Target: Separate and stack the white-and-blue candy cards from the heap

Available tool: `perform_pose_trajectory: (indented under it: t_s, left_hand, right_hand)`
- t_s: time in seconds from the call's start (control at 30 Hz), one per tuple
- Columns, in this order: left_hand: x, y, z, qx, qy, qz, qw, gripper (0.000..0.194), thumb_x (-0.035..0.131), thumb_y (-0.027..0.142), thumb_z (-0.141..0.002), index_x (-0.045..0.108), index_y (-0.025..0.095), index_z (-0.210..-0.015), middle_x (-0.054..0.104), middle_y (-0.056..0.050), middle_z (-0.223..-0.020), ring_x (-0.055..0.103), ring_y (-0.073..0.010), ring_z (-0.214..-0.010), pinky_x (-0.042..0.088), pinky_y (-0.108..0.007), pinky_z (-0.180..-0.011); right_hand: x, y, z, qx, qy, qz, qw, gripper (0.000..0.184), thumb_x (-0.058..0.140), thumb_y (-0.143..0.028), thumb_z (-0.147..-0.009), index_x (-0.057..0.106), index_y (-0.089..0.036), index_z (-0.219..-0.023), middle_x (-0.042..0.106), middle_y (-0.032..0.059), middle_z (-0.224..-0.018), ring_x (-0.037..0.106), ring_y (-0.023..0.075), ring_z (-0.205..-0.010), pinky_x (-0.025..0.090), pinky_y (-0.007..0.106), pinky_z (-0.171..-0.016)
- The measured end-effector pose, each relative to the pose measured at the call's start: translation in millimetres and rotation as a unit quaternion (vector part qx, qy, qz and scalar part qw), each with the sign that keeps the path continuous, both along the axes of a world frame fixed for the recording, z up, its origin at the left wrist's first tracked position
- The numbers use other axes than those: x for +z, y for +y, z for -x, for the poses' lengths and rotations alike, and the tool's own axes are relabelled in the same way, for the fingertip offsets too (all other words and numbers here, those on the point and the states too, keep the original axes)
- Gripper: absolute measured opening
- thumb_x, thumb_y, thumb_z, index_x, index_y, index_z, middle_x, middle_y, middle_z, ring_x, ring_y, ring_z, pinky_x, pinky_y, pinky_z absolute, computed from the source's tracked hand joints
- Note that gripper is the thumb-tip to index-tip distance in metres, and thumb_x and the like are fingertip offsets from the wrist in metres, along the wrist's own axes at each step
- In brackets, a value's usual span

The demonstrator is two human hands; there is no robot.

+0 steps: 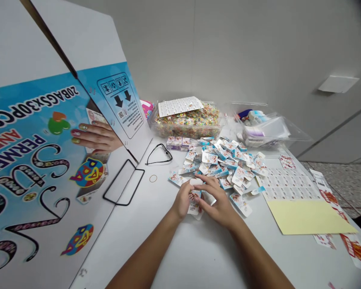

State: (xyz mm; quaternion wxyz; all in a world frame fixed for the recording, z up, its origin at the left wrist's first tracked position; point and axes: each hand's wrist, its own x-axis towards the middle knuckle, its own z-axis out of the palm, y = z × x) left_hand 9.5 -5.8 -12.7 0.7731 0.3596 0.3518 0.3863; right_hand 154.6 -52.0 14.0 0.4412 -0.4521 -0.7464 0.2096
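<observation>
Near the front edge of a pile, both my hands meet over a small printed card box (194, 205) with a white flap at its top. My left hand (182, 200) is closed on the box's left side. My right hand (217, 200) grips it from the right, thumb against the printed face and fingers bent over the white top. The palms hide part of the box. Just beyond lies the loose pile of small blue-and-white card boxes (219, 160), several showing a printed hand.
A large printed carton (108, 132) stands at left. Glasses (159, 154) and a rubber band (153, 178) lie beside it. Behind the pile are a clear tub of colourful small pieces (186, 122) and another clear tub (270, 134). Sticker sheets (291, 184) and yellow paper (309, 216) lie right.
</observation>
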Motion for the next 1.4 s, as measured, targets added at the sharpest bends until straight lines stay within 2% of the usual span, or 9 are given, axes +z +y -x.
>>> perform_pose_trajectory:
  t_s: [0.1, 0.23, 0.3, 0.47, 0.6, 0.7, 0.9, 1.2, 1.4]
  left_hand:
    - [3.2, 0.4, -1.2, -0.012, -0.011, 0.0, 1.0, 0.024, 0.049, 0.041, -0.079, 0.053, 0.018, -0.079, 0.059, 0.0, -0.051, 0.054, -0.0169, -0.035, 0.043, -0.027, -0.035]
    - [7.8, -1.2, -5.1, -0.052, -0.034, -0.006, 0.998, 0.037, 0.045, 0.043, -0.079, 0.056, 0.016, -0.102, 0.06, 0.001, -0.053, 0.051, -0.0164, -0.033, 0.042, -0.026, -0.034]
    - [8.3, -1.7, -6.1, -0.07, -0.035, -0.004, 0.997, 0.039, 0.045, 0.041, -0.079, 0.055, 0.016, -0.107, 0.058, 0.002, -0.05, 0.051, -0.0168, -0.032, 0.041, -0.026, -0.034]
    - [12.0, 0.3, -3.5, -0.048, -0.034, 0.031, 0.998, 0.051, 0.032, 0.065, -0.085, 0.051, 0.02, -0.096, 0.055, 0.002, -0.047, 0.051, -0.0188, -0.032, 0.04, -0.028, -0.032]
    - [19.1, 0.9, -1.5, -0.064, -0.036, 0.008, 0.997, 0.062, 0.023, 0.078, -0.084, 0.049, 0.022, -0.084, 0.051, 0.002, -0.044, 0.048, -0.0178, -0.03, 0.037, -0.027, -0.031]
    - [19.6, 0.8, -1.5, -0.081, -0.027, 0.003, 0.996, 0.06, 0.021, 0.075, -0.086, 0.048, 0.022, -0.085, 0.053, 0.001, -0.043, 0.048, -0.018, -0.031, 0.038, -0.027, -0.033]
    - [15.4, 1.5, -0.1, -0.085, 0.024, -0.065, 0.994, 0.026, 0.044, 0.049, -0.087, 0.046, 0.023, -0.092, 0.057, 0.003, -0.046, 0.049, -0.0175, -0.03, 0.036, -0.025, -0.034]
    - [19.4, -7.4, -6.1, -0.031, 0.071, -0.128, 0.989, 0.037, 0.044, 0.06, -0.091, 0.049, 0.024, -0.093, 0.053, 0.006, -0.043, 0.049, -0.016, -0.03, 0.035, -0.023, -0.033]
    - [25.2, -2.5, 1.5, 0.03, 0.064, -0.145, 0.987, 0.038, 0.043, 0.061, -0.091, 0.046, 0.023, -0.091, 0.057, 0.006, -0.046, 0.05, -0.0144, -0.03, 0.036, -0.022, -0.034]
  right_hand:
    - [-1.2, 1.1, 0.0, 0.003, -0.004, 0.003, 1.0, 0.033, 0.06, -0.023, -0.093, 0.061, -0.031, -0.125, 0.051, 0.0052, -0.145, 0.046, 0.0248, -0.128, 0.037, 0.048, -0.107]
    - [-4.8, 2.5, 0.9, -0.024, 0.028, 0.003, 0.999, 0.005, 0.063, -0.025, -0.091, 0.068, -0.025, -0.094, 0.058, 0.0059, -0.138, 0.051, 0.0256, -0.121, 0.041, 0.046, -0.102]
    - [-7.4, 2.5, 2.8, -0.029, 0.039, -0.008, 0.999, 0.003, 0.065, -0.025, -0.09, 0.067, -0.024, -0.088, 0.063, 0.0067, -0.13, 0.054, 0.0255, -0.115, 0.043, 0.045, -0.098]
    - [-10.2, 1.2, 8.1, -0.064, 0.074, -0.061, 0.993, 0.041, 0.061, -0.019, -0.092, 0.057, -0.029, -0.132, 0.072, 0.0073, -0.109, 0.061, 0.0225, -0.099, 0.049, 0.041, -0.086]
    - [-4.9, 2.9, 4.9, -0.015, 0.117, -0.018, 0.993, 0.018, 0.062, -0.021, -0.092, 0.072, -0.027, -0.106, 0.073, 0.0065, -0.108, 0.066, 0.0225, -0.1, 0.047, 0.045, -0.095]
    - [-3.5, 5.5, 1.3, 0.002, 0.166, 0.038, 0.985, 0.013, 0.063, -0.024, -0.092, 0.074, -0.025, -0.097, 0.073, 0.0067, -0.105, 0.066, 0.0224, -0.103, 0.047, 0.044, -0.099]
    - [-12.4, 7.2, 1.7, -0.043, 0.215, 0.055, 0.974, 0.013, 0.065, -0.026, -0.09, 0.073, -0.025, -0.1, 0.073, 0.0059, -0.1, 0.067, 0.0206, -0.097, 0.052, 0.037, -0.088]
    - [-5.3, 1.6, 2.4, -0.102, 0.106, -0.033, 0.989, 0.01, 0.06, -0.021, -0.092, 0.069, -0.023, -0.095, 0.069, 0.004, -0.086, 0.064, 0.0191, -0.081, 0.05, 0.034, -0.075]
    - [0.2, 3.4, -8.4, -0.198, 0.173, -0.005, 0.965, 0.008, 0.064, -0.028, -0.088, 0.07, -0.022, -0.086, 0.066, 0.0022, -0.077, 0.06, 0.0173, -0.071, 0.049, 0.031, -0.067]
